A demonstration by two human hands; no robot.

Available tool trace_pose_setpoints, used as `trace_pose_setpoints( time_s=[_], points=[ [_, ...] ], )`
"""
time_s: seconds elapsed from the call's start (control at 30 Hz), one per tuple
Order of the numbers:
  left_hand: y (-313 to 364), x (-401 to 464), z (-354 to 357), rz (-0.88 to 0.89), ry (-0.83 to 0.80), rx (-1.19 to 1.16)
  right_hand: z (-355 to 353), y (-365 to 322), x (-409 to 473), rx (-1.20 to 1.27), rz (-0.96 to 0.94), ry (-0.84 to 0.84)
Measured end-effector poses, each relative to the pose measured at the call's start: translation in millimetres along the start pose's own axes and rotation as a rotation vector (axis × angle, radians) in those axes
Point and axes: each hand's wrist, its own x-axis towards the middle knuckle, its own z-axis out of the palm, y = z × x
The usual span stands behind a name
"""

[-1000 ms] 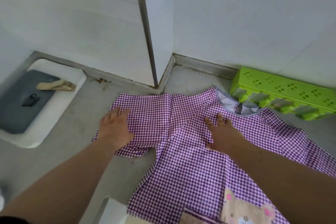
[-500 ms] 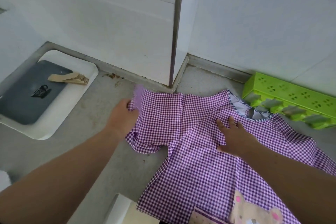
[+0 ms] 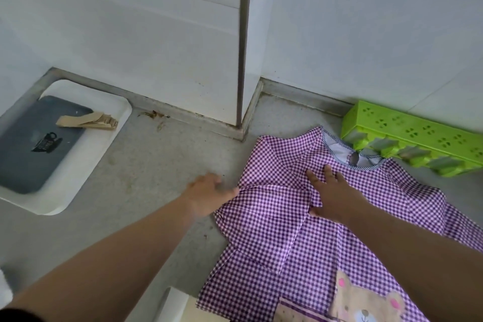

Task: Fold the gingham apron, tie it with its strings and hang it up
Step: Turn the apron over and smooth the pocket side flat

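The purple gingham apron (image 3: 300,222) lies spread on the grey floor (image 3: 156,165), right of centre. The right hand (image 3: 333,195) presses flat on it, fingers spread. The left hand (image 3: 209,196) touches its left fold; its grip is blurred. A green rack (image 3: 418,136) lies far right, a white tray (image 3: 86,162) far left.

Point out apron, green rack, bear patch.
apron (image 3: 274,217), head view, folded left part
green rack (image 3: 418,125), head view, top face
bear patch (image 3: 366,303), head view, bear's face

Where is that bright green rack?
In the head view, the green rack lies at far right against the white wall, just beyond the gingham apron's neckline.
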Motion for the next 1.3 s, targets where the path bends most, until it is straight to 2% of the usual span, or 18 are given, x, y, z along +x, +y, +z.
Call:
trace_pose_setpoints(
  time_s=[0.1, 0.17, 0.23, 0.33, 0.47, 0.57, 0.7, 0.77, 0.83, 0.9, 0.93, 1.0, 1.07, 1.1, 1.17, 1.3],
  points=[
    [13, -6, 8, 0.085, -0.133, -0.031, 1, 0, -1, 0.007, 0.001, 0.011],
    [22, -11, 12, 0.097, -0.189, 0.093, 0, 1, -1, 0.004, -0.002, 0.009],
    [26, -13, 17, 0.125, -0.130, 0.288, 1, 3, -2, 0.010, -0.004, 0.013],
    [26, -16, 12, 0.172, -0.127, 0.313, 3, 5, -3, 0.040, -0.008, 0.037],
    [48, -36, -7, 0.189, -0.279, 0.072, 4, 14, -9, 0.194, -0.036, 0.118],
    [80, -57, -14, 0.258, -0.274, -0.137, -2, 23, -19, 0.338, 0.007, 0.211],
    [130, -82, -9, 0.350, -0.281, -0.451, 0, 34, -32, 0.291, 0.136, 0.197],
    [157, -93, 5, 0.384, -0.394, -0.614, 0, 45, -35, 0.352, 0.133, 0.175],
    [177, -102, 20, 0.424, -0.611, -0.673, -3, 55, -31, 0.479, 0.166, 0.079],
    [190, -106, 37, 0.489, -0.751, -0.521, -3, 67, -30, 0.591, 0.190, 0.012],
    [195, -106, 45, 0.534, -0.706, -0.375, 0, 77, -28, 0.669, 0.180, -0.014],
    [195, -97, 57, 0.611, -0.420, 0.013, 7, 92, -27, 0.994, 0.174, -0.043],
    [180, -77, 62, 0.665, -0.156, 0.371, 5, 93, -31, 1.100, 0.110, -0.110],
    [171, -68, 65, 0.684, -0.114, 0.530, 4, 94, -30, 1.075, 0.080, -0.118],
    [156, -56, 73, 0.695, -0.134, 0.757, 5, 96, -33, 0.958, 0.065, -0.126],
    [152, -52, 90, 0.748, -0.163, 0.926, 18, 91, -52, 0.380, -0.049, -0.008]
  ],
)
